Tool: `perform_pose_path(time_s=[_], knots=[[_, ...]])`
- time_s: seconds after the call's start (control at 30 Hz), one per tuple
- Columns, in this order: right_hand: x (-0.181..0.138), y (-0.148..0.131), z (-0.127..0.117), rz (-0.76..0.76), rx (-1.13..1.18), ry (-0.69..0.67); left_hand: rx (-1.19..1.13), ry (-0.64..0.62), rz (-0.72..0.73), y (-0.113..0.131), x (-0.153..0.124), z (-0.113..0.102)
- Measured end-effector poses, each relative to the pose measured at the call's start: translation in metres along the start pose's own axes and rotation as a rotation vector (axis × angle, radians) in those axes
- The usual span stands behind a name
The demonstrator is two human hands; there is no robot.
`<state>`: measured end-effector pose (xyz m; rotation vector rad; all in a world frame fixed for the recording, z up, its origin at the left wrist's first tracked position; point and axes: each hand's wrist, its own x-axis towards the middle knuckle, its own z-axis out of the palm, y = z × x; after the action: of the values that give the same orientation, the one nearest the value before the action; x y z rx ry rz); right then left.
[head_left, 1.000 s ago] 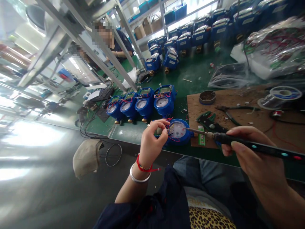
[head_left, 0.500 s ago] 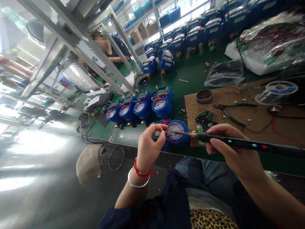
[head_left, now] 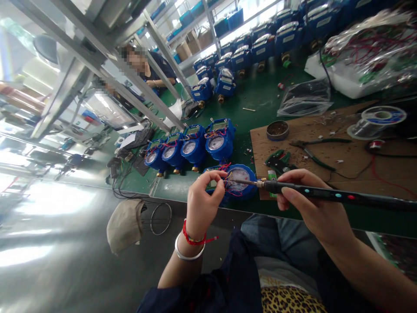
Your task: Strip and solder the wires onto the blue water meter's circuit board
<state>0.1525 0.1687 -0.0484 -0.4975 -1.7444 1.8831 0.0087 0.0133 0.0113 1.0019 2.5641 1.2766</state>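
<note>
Solder work centres on the round blue water meter with a clear dial (head_left: 239, 184) at the near tabletop (head_left: 260, 100) edge. The left hand (head_left: 203, 202) pinches thin wires over it; the right hand (head_left: 309, 204), at three o'clock, is closed on the black pen-shaped soldering iron (head_left: 325, 194), tip at the wires. A steady tip and still wires would likely serve best. Four more blue meters (head_left: 192, 148) stand in a row at eleven o'clock.
</note>
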Motion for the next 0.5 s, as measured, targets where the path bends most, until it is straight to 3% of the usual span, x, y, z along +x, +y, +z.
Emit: perform_pose_path(time_s=[0.5], knots=[[-0.0002, 0.0003, 0.0028, -0.006, 0.024, 0.008, 0.011, 0.013, 0.003, -0.0005, -0.0003, 0.0009]])
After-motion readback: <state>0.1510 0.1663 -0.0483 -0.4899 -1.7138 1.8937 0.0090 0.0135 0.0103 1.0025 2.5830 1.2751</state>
